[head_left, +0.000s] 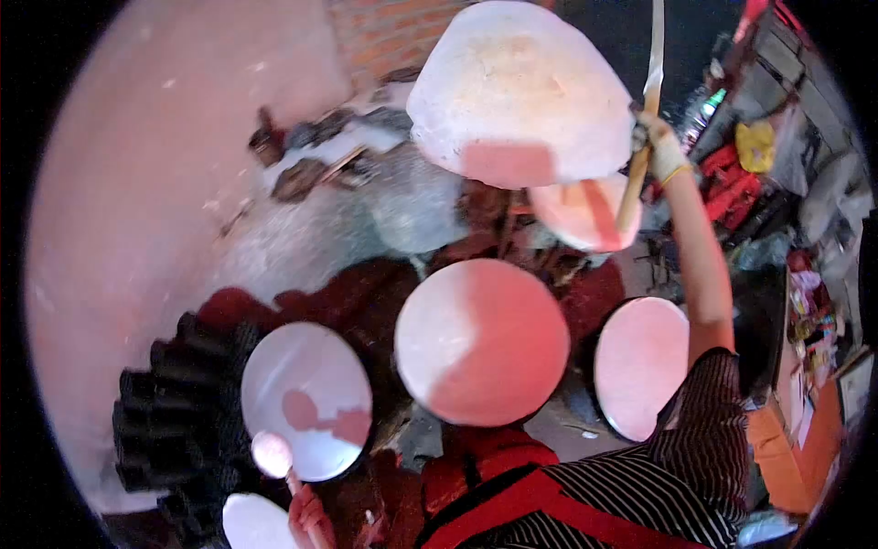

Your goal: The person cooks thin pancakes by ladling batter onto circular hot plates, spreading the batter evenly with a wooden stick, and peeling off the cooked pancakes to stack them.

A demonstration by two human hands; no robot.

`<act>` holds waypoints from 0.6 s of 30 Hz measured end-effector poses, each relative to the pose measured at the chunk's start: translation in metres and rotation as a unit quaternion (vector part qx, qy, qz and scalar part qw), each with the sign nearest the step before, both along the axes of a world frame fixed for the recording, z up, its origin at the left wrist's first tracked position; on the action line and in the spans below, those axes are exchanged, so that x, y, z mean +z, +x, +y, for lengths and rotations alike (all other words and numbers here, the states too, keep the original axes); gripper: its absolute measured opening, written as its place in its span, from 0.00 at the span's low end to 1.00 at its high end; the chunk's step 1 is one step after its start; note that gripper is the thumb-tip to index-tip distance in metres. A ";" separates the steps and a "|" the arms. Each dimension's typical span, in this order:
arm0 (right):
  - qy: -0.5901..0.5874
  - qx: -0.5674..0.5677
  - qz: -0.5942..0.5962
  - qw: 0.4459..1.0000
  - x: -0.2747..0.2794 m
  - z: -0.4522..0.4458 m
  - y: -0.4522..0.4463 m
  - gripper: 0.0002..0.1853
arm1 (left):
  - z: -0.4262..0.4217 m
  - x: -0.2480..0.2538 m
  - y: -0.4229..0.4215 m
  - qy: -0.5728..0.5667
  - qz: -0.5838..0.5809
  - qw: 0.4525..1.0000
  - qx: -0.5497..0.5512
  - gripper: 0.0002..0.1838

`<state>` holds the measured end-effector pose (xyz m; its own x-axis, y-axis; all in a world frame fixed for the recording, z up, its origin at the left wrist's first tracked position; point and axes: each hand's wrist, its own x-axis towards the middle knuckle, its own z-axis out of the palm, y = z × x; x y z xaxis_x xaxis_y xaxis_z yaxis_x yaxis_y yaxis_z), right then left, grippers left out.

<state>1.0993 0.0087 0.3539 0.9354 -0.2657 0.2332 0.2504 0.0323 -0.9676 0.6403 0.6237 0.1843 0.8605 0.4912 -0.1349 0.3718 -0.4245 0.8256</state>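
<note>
My left hand (311, 514), low in the view, is wrapped round the handle of a round-headed tool (273, 455). The tool's pale head is over the lower edge of a white disc (302, 389), where its shadow falls. My right hand (660, 151), in a pale covering with a yellow band at the wrist, is raised at the upper right beside a long flat strip (631, 197) and the edge of a large white piece (521, 91). Its fingers are partly hidden and blurred. Below lies a round white disc (483, 341) half in red shadow.
Dark stacked ribbed objects (174, 412) stand at the left. Another pale disc (643, 366) is near my right arm, and one (261, 522) is at the bottom. Red and yellow bags (754, 146) and an orange box (777, 453) are at the right.
</note>
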 end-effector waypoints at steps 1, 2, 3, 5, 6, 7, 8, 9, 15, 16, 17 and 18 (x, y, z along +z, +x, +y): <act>0.035 -0.038 0.022 0.998 -0.037 -0.008 0.015 0.09 | 0.007 -0.018 0.021 -0.025 -0.084 0.996 0.012 0.18; 0.100 -0.046 0.048 0.993 -0.070 -0.043 0.030 0.09 | 0.003 -0.016 0.033 -0.064 -0.084 0.993 0.050 0.17; 0.105 -0.042 0.058 0.992 -0.113 -0.086 0.050 0.08 | -0.005 -0.014 0.049 -0.134 -0.071 0.984 0.098 0.17; 0.113 -0.095 0.056 0.988 -0.170 -0.105 0.042 0.12 | -0.015 -0.011 0.077 -0.304 -0.055 0.929 0.203 0.16; 0.140 -0.149 0.023 0.979 -0.219 -0.123 0.050 0.12 | -0.017 -0.011 0.088 -0.366 -0.052 0.896 0.245 0.15; 0.142 -0.154 0.090 0.974 -0.225 -0.110 0.032 0.13 | -0.025 -0.011 0.099 -0.388 -0.048 0.883 0.260 0.15; 0.124 -0.182 0.128 0.967 -0.270 -0.145 0.043 0.12 | -0.039 -0.009 0.109 -0.392 -0.046 0.876 0.278 0.14; 0.093 -0.258 0.100 0.956 -0.308 -0.149 0.045 0.08 | -0.043 -0.009 0.114 -0.396 -0.042 0.872 0.285 0.14; 0.165 -0.463 0.164 0.855 -0.411 -0.153 0.034 0.07 | -0.062 -0.003 0.131 -0.405 -0.026 0.859 0.312 0.11; 0.127 -0.455 0.155 0.868 -0.414 -0.154 0.034 0.08 | -0.065 -0.003 0.134 -0.407 -0.024 0.858 0.313 0.11; 0.090 -0.448 0.146 0.878 -0.418 -0.155 0.031 0.09 | -0.066 -0.001 0.134 -0.408 -0.025 0.856 0.315 0.10; 0.053 -0.440 0.135 0.886 -0.420 -0.156 0.028 0.09 | -0.067 0.000 0.135 -0.411 -0.023 0.856 0.313 0.10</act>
<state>1.1273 -0.1473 -0.0657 0.3729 -0.9271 -0.0370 -0.0156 0.0337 -0.9993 0.7758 0.5570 0.1839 0.4765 0.6136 -0.6297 0.2737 0.5771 0.7694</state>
